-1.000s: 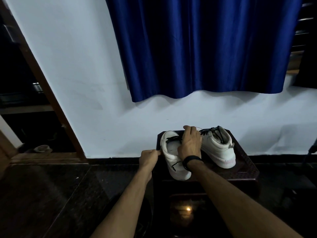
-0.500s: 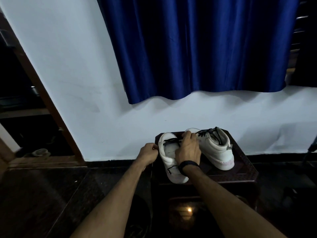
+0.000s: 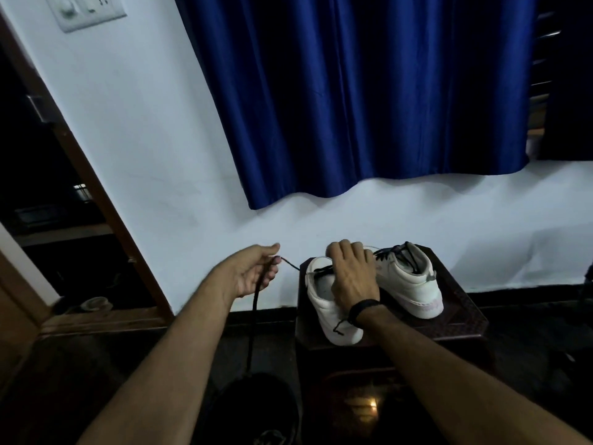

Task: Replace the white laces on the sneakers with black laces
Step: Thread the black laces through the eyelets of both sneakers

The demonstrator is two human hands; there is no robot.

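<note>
the two white sneakers are sitting on the dark worktop (image 3: 462, 319) against the wall. the left hand (image 3: 253, 273), which a moment ago was tucked against the near sneaker (image 3: 324, 303), is now lifting away to that sneaker's left, its fingers pinching the black lace (image 3: 255, 303); the lace is stretching from the sneaker's eyelets to the fingers and hanging down toward the floor. the right hand (image 3: 351, 273) is still curling over the near sneaker's tongue, gripping it. the far sneaker (image 3: 407, 281), already laced in black, is standing just right of it.
</note>
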